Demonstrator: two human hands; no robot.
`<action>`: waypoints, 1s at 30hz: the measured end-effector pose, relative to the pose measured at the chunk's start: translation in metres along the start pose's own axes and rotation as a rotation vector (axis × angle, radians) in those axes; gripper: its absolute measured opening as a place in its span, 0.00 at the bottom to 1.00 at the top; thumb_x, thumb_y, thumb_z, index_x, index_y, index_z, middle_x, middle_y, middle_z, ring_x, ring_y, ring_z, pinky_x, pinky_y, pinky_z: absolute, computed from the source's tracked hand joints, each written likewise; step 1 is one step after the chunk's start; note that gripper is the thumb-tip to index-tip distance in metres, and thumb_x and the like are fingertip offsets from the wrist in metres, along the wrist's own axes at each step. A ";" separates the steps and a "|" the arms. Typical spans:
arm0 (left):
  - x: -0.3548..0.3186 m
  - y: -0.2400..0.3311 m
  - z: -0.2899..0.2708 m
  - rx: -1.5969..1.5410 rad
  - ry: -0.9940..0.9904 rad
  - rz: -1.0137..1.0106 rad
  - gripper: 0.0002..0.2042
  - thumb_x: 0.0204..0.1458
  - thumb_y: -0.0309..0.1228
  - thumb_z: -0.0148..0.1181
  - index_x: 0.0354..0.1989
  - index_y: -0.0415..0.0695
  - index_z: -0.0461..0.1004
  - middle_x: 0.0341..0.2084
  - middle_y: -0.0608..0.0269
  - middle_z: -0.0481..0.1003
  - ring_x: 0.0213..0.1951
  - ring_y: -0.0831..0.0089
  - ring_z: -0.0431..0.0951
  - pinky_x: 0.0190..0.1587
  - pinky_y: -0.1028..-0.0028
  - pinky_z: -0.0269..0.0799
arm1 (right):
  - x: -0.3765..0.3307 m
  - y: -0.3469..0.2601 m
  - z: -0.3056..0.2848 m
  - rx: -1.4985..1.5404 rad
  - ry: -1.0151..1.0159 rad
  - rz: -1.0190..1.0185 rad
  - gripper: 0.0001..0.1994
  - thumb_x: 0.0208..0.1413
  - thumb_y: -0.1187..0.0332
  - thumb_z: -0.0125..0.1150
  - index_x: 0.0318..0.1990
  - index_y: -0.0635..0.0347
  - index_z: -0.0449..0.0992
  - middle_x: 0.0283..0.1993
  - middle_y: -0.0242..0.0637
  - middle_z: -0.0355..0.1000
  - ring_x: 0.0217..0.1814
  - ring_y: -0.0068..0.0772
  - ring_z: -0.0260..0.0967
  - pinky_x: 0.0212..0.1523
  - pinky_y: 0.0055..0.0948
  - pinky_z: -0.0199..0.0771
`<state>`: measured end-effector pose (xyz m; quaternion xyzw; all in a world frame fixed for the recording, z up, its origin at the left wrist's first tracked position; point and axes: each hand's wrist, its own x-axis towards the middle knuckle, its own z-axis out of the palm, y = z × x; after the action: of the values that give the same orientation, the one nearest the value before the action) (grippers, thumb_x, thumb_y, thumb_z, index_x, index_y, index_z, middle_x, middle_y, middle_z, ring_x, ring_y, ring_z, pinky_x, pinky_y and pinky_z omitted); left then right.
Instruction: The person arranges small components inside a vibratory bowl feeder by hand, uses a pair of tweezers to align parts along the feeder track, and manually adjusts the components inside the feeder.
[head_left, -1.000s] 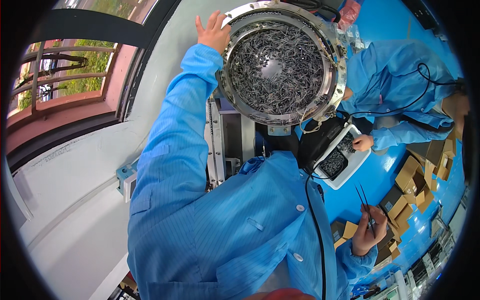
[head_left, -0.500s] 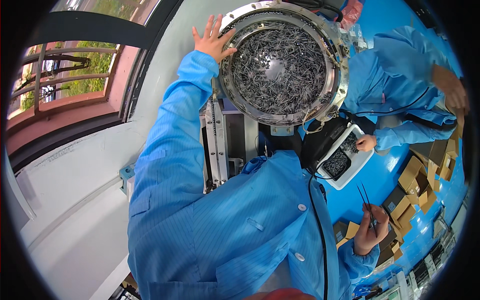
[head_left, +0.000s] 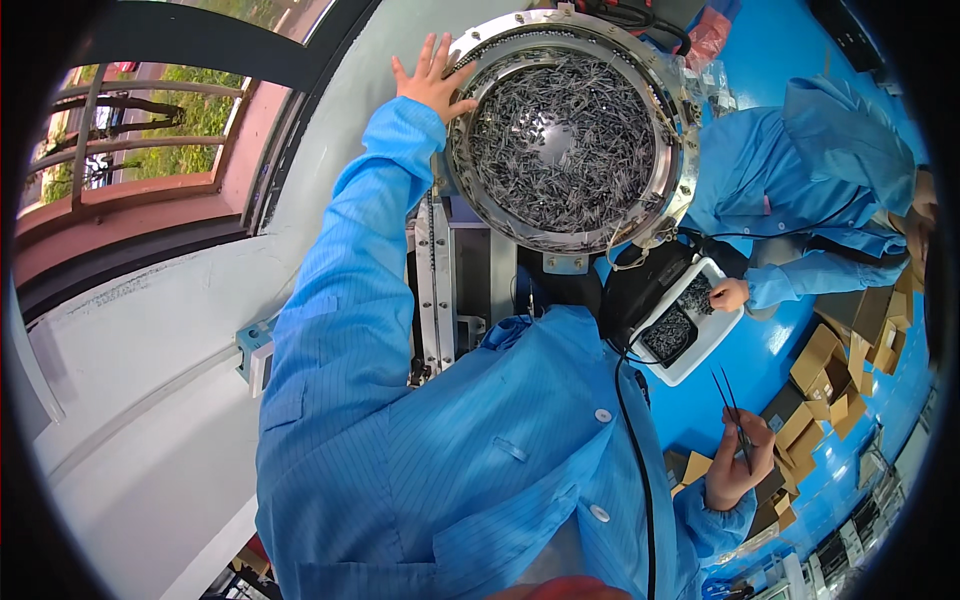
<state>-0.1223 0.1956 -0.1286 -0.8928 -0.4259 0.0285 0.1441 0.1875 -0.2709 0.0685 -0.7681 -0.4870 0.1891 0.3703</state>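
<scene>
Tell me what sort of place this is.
Most likely a factory assembly floor. A round metal feeder bowl is heaped with small metal parts, the person's left hand rests on its rim, the right hand holds tweezers, and everyone wears blue work coats.

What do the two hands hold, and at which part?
The right hand holds tweezers at the rear end, tips pointing away. The left hand holds nothing; it lies open against the rim of the parts bowl.

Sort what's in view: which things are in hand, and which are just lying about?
In hand:
left hand on the rim of the round metal bowl
small dark parts filling it
right hand holding tweezers

Lying about:
cardboard boxes
co-worker's white tray
</scene>
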 end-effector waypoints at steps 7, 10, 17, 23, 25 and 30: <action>0.000 0.002 -0.007 0.049 -0.031 0.031 0.31 0.43 0.61 0.47 0.58 0.70 0.56 0.65 0.66 0.33 0.66 0.64 0.29 0.52 0.32 0.39 | -0.004 0.002 -0.003 -0.001 0.016 0.009 0.07 0.47 0.82 0.52 0.33 0.63 0.64 0.34 0.44 0.71 0.29 0.34 0.69 0.33 0.26 0.68; -0.004 0.005 -0.006 0.039 -0.019 -0.020 0.30 0.44 0.61 0.47 0.58 0.70 0.57 0.65 0.66 0.33 0.66 0.64 0.29 0.52 0.32 0.39 | -0.005 0.001 -0.004 -0.004 0.022 0.006 0.07 0.47 0.82 0.52 0.33 0.63 0.64 0.34 0.44 0.71 0.29 0.34 0.69 0.33 0.26 0.68; -0.006 0.013 -0.005 0.036 0.009 -0.023 0.30 0.44 0.61 0.47 0.58 0.70 0.57 0.65 0.66 0.33 0.66 0.64 0.29 0.52 0.32 0.39 | -0.008 0.002 -0.006 -0.023 0.011 -0.001 0.06 0.47 0.82 0.51 0.33 0.63 0.64 0.34 0.44 0.71 0.29 0.34 0.69 0.33 0.26 0.68; -0.010 0.014 -0.005 0.042 0.011 -0.063 0.30 0.44 0.60 0.47 0.58 0.70 0.56 0.65 0.66 0.33 0.66 0.64 0.30 0.52 0.32 0.40 | -0.011 0.002 -0.010 0.016 0.028 -0.002 0.06 0.47 0.81 0.51 0.33 0.63 0.64 0.34 0.44 0.71 0.30 0.34 0.69 0.34 0.26 0.69; -0.010 0.014 -0.006 0.048 0.006 -0.038 0.30 0.44 0.60 0.47 0.58 0.70 0.56 0.65 0.66 0.33 0.66 0.64 0.30 0.51 0.31 0.40 | -0.012 0.004 -0.011 0.020 0.017 -0.004 0.06 0.48 0.81 0.51 0.33 0.63 0.63 0.35 0.44 0.71 0.30 0.35 0.69 0.34 0.26 0.69; -0.006 0.015 -0.005 0.042 0.008 -0.056 0.30 0.44 0.60 0.47 0.58 0.70 0.56 0.65 0.66 0.33 0.66 0.64 0.29 0.51 0.31 0.40 | -0.013 0.003 -0.014 0.018 0.013 -0.004 0.06 0.48 0.81 0.51 0.33 0.64 0.63 0.35 0.45 0.71 0.30 0.35 0.69 0.34 0.26 0.69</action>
<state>-0.1146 0.1808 -0.1285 -0.8774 -0.4496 0.0298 0.1650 0.1930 -0.2885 0.0744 -0.7651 -0.4843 0.1876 0.3806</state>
